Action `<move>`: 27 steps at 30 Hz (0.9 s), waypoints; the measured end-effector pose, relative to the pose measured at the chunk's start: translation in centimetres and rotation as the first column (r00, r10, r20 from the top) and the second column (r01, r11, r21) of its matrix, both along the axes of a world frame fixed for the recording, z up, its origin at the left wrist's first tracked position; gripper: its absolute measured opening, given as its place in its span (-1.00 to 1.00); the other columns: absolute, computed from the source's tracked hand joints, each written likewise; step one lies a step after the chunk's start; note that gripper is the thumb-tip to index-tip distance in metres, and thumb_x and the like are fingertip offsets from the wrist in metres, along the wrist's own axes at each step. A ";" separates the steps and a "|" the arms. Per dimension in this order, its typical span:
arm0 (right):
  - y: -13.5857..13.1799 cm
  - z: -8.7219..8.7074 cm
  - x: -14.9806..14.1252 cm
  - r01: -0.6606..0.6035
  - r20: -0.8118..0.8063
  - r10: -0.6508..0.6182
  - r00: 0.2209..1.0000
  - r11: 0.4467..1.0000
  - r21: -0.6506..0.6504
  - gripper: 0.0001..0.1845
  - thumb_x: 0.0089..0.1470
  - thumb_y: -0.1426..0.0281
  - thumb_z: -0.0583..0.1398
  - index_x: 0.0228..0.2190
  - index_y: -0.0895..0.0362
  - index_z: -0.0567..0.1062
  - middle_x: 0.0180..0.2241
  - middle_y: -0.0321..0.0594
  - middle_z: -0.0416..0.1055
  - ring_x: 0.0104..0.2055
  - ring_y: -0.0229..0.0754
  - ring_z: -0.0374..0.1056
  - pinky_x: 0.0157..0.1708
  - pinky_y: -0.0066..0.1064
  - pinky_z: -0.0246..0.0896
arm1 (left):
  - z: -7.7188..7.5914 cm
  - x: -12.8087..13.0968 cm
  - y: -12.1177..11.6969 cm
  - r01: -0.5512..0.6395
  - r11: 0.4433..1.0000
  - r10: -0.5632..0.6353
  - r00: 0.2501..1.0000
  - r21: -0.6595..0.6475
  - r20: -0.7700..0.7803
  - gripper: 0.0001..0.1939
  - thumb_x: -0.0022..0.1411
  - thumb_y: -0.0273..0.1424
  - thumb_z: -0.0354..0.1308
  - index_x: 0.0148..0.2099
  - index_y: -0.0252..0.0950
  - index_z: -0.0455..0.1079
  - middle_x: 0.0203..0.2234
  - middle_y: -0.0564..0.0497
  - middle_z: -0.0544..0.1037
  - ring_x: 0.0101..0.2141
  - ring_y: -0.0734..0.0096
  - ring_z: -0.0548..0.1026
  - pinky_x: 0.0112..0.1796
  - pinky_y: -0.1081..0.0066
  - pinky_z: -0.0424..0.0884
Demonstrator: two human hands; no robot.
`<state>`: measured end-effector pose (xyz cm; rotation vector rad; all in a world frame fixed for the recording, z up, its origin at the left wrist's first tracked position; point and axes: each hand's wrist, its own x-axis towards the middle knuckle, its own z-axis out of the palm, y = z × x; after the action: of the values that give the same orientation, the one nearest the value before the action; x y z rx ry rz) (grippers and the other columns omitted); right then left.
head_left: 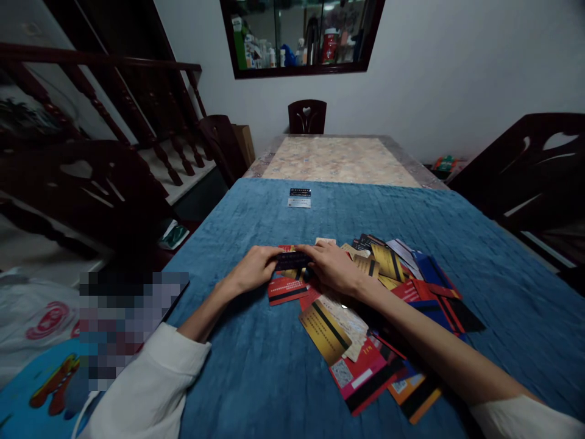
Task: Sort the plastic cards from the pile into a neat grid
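Between my two hands is a dark card (292,261) with rows of small print. My left hand (256,267) pinches its left end, fingers closed. At the other end, my right hand (336,263) has its fingers on the card's right edge. A red card with a black stripe (287,290) lies just below. Under and around my right forearm spreads a loose pile of cards, among them a gold card (326,329), a pink-red card with a square code (361,373), an orange card (417,396) and a blue card (429,268). My forearm hides part of the pile.
Farther up the blue cloth (256,213) lie a black card (300,192) and a whitish card (298,202), one above the other. Dark wooden chairs stand around the table, one at the far end (307,117). A flat object with a blurred patch lies at the left edge.
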<state>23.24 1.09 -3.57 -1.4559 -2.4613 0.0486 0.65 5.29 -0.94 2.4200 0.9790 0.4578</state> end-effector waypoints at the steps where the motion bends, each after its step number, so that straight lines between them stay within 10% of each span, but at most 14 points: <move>1: 0.0 0.0 0.0 0.003 0.006 -0.003 1.000 1.000 -0.001 -0.42 0.13 0.58 0.15 0.18 0.09 0.33 -0.16 -0.09 0.54 -0.16 -0.08 0.32 -0.18 -0.30 0.09 | 0.0 0.0 0.0 -0.009 1.000 0.010 1.000 0.003 -0.003 -0.56 0.18 -0.67 0.03 0.02 -0.29 0.55 -0.12 -0.06 0.66 -0.14 0.32 0.59 -0.10 0.42 0.41; 17: -1.0 1.4 -0.9 0.055 0.133 -0.069 0.989 0.993 0.101 -0.51 0.11 0.47 0.19 0.10 0.15 0.32 0.00 0.02 0.38 -0.01 0.05 0.26 -0.11 -0.20 0.11 | 0.0 0.4 0.9 -0.099 0.995 0.099 0.995 -0.008 -0.010 -0.64 0.19 -0.64 0.02 -0.07 -0.30 0.53 -0.25 -0.03 0.65 -0.25 0.35 0.57 -0.16 0.39 0.44; 27: -0.9 1.5 -0.8 0.069 0.163 -0.098 0.982 0.982 0.175 -0.63 0.18 0.47 0.10 0.04 0.22 0.35 -0.07 0.04 0.40 -0.08 0.03 0.24 -0.18 -0.22 0.05 | -0.7 0.8 0.5 -0.118 0.989 0.120 0.993 0.086 -0.019 -0.49 0.18 -0.57 0.11 0.20 -0.34 0.30 0.03 -0.14 0.55 0.03 0.19 0.51 0.11 0.21 0.40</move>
<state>22.41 0.21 -2.04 -1.5446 -2.4621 -0.3077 1.49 5.80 -1.61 2.4563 1.1411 0.5228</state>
